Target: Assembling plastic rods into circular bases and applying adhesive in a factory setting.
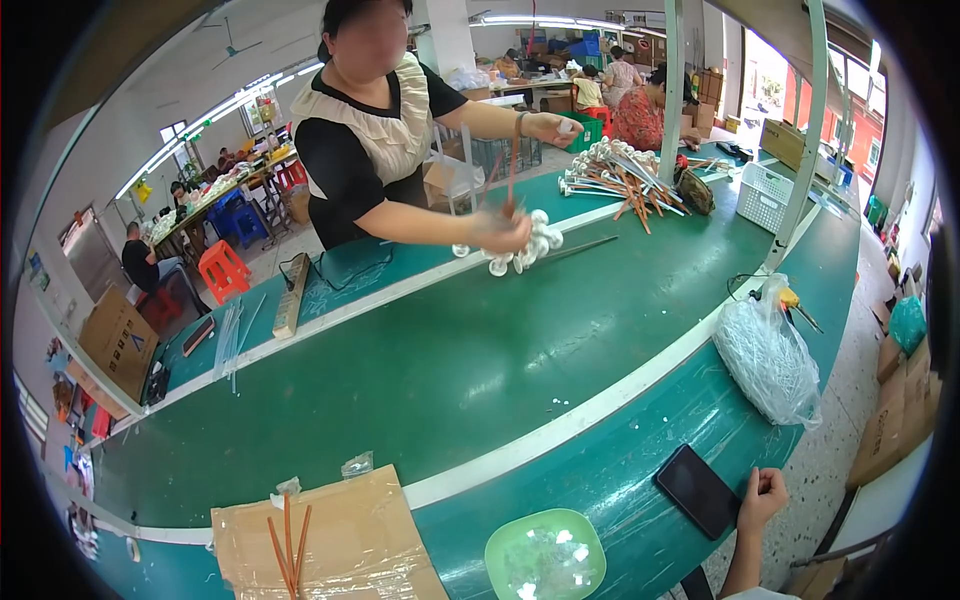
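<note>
My right hand rests at the near edge of the green table, its fingers curled in with nothing visible in them. Right beside it lies a black phone, face up on the tabletop. To the left of the phone is a light green plastic dish with small clear and white bits in it. Farther left, a flattened cardboard piece carries a few thin brown sticks. My left hand is out of view.
Across the table a co-worker handles sticks with round white ends; one hand is blurred. A pile of similar sticks lies far right, near a white basket. A clear plastic bag sits on the right edge. A power strip lies far left.
</note>
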A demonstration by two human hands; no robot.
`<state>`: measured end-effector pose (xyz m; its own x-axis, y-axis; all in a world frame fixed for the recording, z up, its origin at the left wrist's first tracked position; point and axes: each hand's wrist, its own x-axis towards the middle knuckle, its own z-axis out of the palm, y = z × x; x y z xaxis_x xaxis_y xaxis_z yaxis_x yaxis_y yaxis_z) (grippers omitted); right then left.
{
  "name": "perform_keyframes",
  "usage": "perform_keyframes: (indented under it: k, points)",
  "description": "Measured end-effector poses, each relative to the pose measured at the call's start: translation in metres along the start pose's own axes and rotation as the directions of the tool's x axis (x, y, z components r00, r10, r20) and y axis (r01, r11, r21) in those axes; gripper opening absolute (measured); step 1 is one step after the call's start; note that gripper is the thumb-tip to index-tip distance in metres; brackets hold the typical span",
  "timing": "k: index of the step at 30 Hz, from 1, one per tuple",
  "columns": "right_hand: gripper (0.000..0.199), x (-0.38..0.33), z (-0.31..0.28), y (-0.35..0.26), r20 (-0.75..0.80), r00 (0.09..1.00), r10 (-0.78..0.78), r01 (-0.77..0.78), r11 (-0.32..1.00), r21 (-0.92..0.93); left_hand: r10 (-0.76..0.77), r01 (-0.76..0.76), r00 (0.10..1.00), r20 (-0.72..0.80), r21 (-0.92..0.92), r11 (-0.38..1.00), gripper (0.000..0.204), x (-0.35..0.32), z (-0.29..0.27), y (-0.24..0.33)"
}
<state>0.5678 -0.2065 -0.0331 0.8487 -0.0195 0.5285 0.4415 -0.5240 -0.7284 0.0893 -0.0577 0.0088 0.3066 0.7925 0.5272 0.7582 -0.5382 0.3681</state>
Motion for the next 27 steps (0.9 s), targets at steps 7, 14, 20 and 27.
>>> perform_keyframes:
  k: [7,14,20,27]
  points:
    - [0.020,0.004,0.002,-0.002,-0.001,1.000,-0.006,0.006,1.000,0.022,-0.153,0.153,0.988,0.000,0.033,0.988,0.027,0.015,-0.007,0.032]
    - [0.017,0.015,-0.005,-0.038,0.123,0.985,-0.119,0.127,0.990,-0.061,-0.127,0.128,0.991,-0.041,0.019,0.992,0.024,0.002,-0.006,0.019]
    - [0.022,0.052,0.057,-0.223,0.433,0.303,-0.849,0.561,0.526,0.639,-0.115,0.119,0.991,-0.063,0.049,0.992,0.026,0.003,-0.017,0.022]
    - [0.069,-0.042,0.216,-0.335,0.535,-0.128,-0.835,0.695,0.309,0.649,-0.139,0.132,0.960,-0.243,-0.046,0.990,0.023,-0.001,-0.004,0.020]
